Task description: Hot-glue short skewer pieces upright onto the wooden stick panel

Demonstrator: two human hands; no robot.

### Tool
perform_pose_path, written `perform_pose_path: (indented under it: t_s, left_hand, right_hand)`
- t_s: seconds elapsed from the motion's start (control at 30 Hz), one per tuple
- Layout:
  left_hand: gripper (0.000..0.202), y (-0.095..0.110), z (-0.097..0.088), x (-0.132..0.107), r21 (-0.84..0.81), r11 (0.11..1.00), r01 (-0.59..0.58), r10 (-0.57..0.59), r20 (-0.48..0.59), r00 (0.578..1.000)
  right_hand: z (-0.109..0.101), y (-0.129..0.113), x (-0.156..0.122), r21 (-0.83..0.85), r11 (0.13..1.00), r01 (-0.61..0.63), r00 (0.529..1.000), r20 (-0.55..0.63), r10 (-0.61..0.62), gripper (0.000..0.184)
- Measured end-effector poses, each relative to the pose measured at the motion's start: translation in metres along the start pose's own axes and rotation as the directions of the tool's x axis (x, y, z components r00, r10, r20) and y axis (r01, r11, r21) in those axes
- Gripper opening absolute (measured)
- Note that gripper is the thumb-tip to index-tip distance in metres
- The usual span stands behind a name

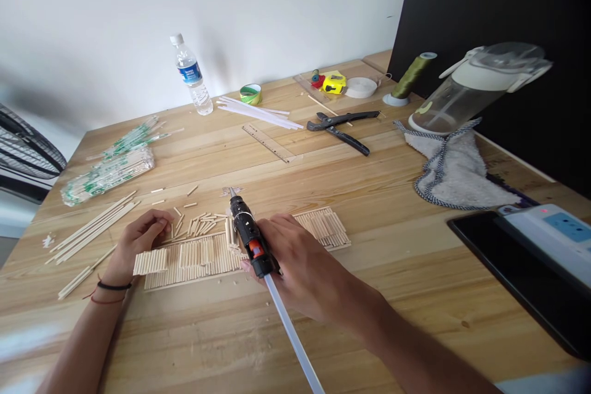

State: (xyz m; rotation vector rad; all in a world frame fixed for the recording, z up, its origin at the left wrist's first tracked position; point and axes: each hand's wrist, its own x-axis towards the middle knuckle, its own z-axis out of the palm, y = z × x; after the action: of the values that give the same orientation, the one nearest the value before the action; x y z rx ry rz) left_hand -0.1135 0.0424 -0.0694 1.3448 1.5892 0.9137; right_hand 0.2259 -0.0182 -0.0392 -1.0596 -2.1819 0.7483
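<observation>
My right hand (pixel 300 258) is wrapped around a black hot glue gun (pixel 249 231), its nozzle pointing away over the table. A long translucent glue stick (pixel 293 332) runs out of the gun's back end. Below the gun lies a long panel of short wooden sticks (pixel 198 258) set side by side, with smaller stick rows on top. The gun and my right hand cover part of it. My left hand (pixel 145 234) rests at the panel's left end, fingertips pinched beside a loose pile of short cut sticks (pixel 203 225). Whatever its fingers hold is too small to make out.
Long thin sticks (pixel 95 228) and plastic-wrapped bundles (pixel 111 175) lie to the left. Farther back are a water bottle (pixel 191 77), ruler (pixel 268 143), black cutters (pixel 341 129), and spare glue sticks (pixel 258 112). A phone (pixel 517 277), cloth (pixel 457 172) and tumbler (pixel 466 95) occupy the right.
</observation>
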Motion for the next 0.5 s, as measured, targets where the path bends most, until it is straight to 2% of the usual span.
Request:
perform_pose_path:
  t_s: [0.5]
  left_hand:
    - [0.043, 0.0029, 0.0006, -0.0017, 0.004, 1.000, -0.005, 0.005, -0.004, 1.000]
  right_hand:
    - [0.0002, 0.0001, 0.0006, 0.003, 1.000, 0.008, 1.000, 0.006, -0.008, 0.015]
